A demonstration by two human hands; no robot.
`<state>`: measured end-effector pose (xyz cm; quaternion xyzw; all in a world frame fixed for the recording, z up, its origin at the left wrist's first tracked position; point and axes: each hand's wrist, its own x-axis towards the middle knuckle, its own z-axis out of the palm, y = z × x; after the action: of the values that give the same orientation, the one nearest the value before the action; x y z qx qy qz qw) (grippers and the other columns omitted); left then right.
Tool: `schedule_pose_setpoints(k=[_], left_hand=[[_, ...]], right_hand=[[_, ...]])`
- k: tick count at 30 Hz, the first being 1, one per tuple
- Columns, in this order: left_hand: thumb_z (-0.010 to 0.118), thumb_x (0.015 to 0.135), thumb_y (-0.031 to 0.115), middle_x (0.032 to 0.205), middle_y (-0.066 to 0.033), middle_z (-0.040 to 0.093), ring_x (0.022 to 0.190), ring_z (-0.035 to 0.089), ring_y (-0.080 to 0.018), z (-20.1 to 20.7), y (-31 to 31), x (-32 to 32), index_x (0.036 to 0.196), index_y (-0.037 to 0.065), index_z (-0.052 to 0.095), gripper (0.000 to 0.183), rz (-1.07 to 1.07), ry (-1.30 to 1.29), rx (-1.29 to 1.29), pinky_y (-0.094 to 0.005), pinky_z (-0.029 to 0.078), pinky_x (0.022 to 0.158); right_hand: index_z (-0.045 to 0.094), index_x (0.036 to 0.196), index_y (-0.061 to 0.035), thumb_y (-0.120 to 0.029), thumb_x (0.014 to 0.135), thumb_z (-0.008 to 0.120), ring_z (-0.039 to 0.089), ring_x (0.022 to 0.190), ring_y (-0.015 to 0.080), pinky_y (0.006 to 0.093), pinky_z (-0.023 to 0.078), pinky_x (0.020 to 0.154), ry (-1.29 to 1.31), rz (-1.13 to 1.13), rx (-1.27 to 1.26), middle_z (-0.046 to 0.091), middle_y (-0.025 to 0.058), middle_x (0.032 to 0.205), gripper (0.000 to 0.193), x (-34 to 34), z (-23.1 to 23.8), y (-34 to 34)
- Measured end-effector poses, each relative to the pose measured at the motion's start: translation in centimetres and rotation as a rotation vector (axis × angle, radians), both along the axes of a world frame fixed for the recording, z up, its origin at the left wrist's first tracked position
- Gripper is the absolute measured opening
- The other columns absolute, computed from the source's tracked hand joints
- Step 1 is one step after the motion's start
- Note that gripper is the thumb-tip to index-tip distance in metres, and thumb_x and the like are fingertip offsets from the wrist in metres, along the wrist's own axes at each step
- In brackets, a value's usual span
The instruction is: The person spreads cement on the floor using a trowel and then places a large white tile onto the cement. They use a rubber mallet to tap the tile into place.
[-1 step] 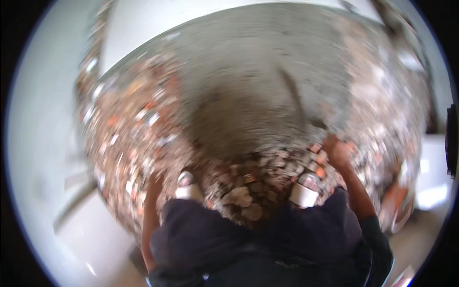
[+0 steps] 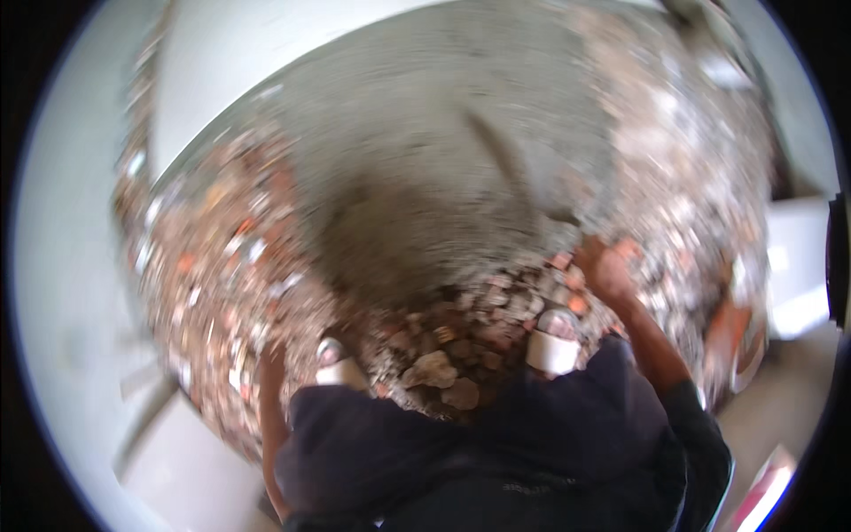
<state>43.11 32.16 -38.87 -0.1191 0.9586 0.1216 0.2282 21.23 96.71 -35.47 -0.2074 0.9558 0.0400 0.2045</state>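
Note:
My right hand (image 2: pixel 608 273) is closed around the handle of what looks like a trowel (image 2: pixel 554 182), low over the edge of a smooth grey layer of wet mortar (image 2: pixel 425 106). Motion blurs the tool, and a dark streak beside its blade may be its edge or its shadow. Broken brick and stone pieces (image 2: pixel 510 306) lie just below this hand. My left hand (image 2: pixel 273 359) hangs low beside my left foot, over rubble; blur hides its fingers and whether they hold anything.
My sandalled feet (image 2: pixel 554 341) stand among loose stones. Rubble with brick and white bits (image 2: pixel 239 239) borders the mortar at left, and more rubble (image 2: pixel 691 168) lies at right. A white surface (image 2: pixel 266 40) runs along the far left. An orange-brown piece (image 2: pixel 727 324) lies right.
The scene has shifted left in the picture as the view turned slightly. My right hand keeps the tool at about the same place beside my right foot.

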Motion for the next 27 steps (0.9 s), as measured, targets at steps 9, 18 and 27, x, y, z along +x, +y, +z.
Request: schedule_pose_setpoints(k=[9, 18, 27], left_hand=[[0.048, 0.093, 0.036, 0.118, -0.0244, 0.057, 0.112, 0.054, -0.0359, 8.3, -6.2, 0.8, 0.121, 0.003, 0.055, 0.044, 0.175, -0.264, -0.134, -0.0409, 0.043, 0.094], [0.059, 0.089, 0.038, 0.111, -0.0161, 0.064, 0.107, 0.06, -0.0254, 42.8, 1.9, 8.1, 0.123, 0.007, 0.056, 0.046, 0.09, -0.615, -0.045, -0.0352, 0.046, 0.094], [0.049, 0.092, 0.037, 0.103, -0.0159, 0.066, 0.102, 0.061, -0.0294, 55.3, 10.1, 5.5, 0.114, 0.008, 0.061, 0.038, 0.086, -0.635, -0.169, -0.0373, 0.046, 0.088]], right_hand=[[0.046, 0.125, -0.0078, -0.028, 0.081, 0.063, 0.06, 0.078, 0.0333, 0.0414, 0.049, 0.07, -0.264, -1.288, -0.434, 0.063, 0.0172, 0.093, 0.051, 16.0, 16.2, 7.3], [0.05, 0.118, -0.0076, -0.025, 0.076, 0.059, 0.059, 0.102, 0.0358, 0.0443, 0.047, 0.087, -0.514, -1.662, 0.173, 0.062, 0.02, 0.108, 0.047, 34.2, 35.5, 17.5], [0.059, 0.11, -0.0044, -0.023, 0.079, 0.055, 0.06, 0.099, 0.0384, 0.0468, 0.049, 0.084, -0.095, -1.88, 0.009, 0.063, 0.0225, 0.105, 0.036, 46.4, 39.8, 13.4]])
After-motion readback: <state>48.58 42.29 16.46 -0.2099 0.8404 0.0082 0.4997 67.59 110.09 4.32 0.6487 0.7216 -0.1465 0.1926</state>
